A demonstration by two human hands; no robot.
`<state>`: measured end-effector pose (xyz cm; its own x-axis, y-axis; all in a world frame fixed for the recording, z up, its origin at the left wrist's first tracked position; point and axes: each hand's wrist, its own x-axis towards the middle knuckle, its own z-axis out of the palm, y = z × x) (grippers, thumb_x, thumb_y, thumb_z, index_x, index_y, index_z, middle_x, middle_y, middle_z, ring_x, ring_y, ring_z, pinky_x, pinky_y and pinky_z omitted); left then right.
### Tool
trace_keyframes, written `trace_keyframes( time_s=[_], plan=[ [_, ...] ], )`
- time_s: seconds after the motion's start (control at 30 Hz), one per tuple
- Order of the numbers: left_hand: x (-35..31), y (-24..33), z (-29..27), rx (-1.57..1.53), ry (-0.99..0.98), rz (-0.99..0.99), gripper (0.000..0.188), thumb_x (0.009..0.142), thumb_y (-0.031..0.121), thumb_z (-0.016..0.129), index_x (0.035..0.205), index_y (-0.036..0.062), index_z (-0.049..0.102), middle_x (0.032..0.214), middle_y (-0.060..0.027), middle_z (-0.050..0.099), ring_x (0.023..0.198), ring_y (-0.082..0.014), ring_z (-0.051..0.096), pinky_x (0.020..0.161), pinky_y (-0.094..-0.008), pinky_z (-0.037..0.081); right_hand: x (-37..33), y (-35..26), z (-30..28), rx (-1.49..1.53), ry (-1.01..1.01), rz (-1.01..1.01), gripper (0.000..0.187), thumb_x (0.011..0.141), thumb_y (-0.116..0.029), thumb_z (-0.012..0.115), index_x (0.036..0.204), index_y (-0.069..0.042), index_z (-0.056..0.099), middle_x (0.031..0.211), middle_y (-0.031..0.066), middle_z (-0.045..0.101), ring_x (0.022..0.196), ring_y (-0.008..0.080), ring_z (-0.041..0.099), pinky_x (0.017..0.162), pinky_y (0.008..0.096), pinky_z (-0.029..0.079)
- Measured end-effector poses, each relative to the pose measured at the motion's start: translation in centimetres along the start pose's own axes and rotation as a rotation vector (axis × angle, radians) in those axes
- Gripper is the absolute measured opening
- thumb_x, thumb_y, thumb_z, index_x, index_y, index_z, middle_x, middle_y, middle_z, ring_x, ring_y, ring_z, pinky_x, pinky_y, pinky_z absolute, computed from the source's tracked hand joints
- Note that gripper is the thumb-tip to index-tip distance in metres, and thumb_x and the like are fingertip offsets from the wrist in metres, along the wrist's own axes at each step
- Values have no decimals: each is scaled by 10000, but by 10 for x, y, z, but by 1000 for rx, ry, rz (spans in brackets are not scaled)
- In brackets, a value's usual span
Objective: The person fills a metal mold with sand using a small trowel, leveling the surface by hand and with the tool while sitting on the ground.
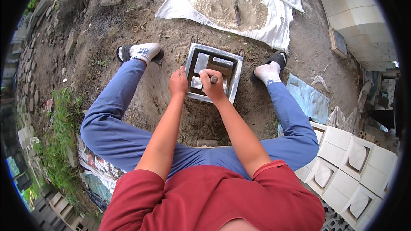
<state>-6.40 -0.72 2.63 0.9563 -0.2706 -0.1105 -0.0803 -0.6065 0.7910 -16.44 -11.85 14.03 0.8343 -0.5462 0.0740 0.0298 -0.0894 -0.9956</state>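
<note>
Set left hand (178, 83), fingers extended without visible grip, against left side of metal box (236, 81), centre of frame; risked box skidding on loose dirt (147, 94) if lightly braced. Curled right hand (212, 86) tightly round handle (214, 79), tool end unclear; risked knocking inner plates (201, 63) through slipping.

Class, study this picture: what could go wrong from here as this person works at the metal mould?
1. The right hand grips a brown-handled tool over the metal mould; a slip might knock the knuckles against its walls.
2. The left hand is at the mould's left rim, close to the tool, so its fingers might get struck.
3. The black right sandal covers only part of the foot, so a dropped tool could hurt it.
</note>
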Motion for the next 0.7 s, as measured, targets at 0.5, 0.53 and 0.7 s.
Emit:
trace_keyframes(
  time_s=[0.5, 0.53, 0.7],
  plan=[
    [-1, -14, -1, 41, 13, -1, 548, 1090, 464, 420, 1004, 5, 706, 1031, -283, 691, 988, -499, 633, 853, -557, 487, -3, -26, 7, 47, -25, 51, 392, 1008, -168, 610, 680, 5, 480, 610, -19, 383, 604, 63, 346, 531, 328, 304],
    [-1, -13, -1, 26, 29, 3, 545, 1089, 466, 422, 1003, 9, 705, 1026, -282, 691, 982, -495, 636, 849, -555, 488, -3, -29, 5, 67, -24, 50, 393, 1009, -173, 614, 683, 5, 487, 614, -20, 385, 605, 61, 352, 533, 326, 305],
    [1, -13, 3, 36, 3, 2, 525, 1086, 466, 443, 1009, 17, 705, 1012, -274, 693, 972, -484, 643, 840, -543, 496, -5, -2, -5, -35, -145, 6, 386, 1012, -168, 608, 692, 22, 511, 602, -24, 429, 600, 57, 384, 533, 321, 308]
  ],
)
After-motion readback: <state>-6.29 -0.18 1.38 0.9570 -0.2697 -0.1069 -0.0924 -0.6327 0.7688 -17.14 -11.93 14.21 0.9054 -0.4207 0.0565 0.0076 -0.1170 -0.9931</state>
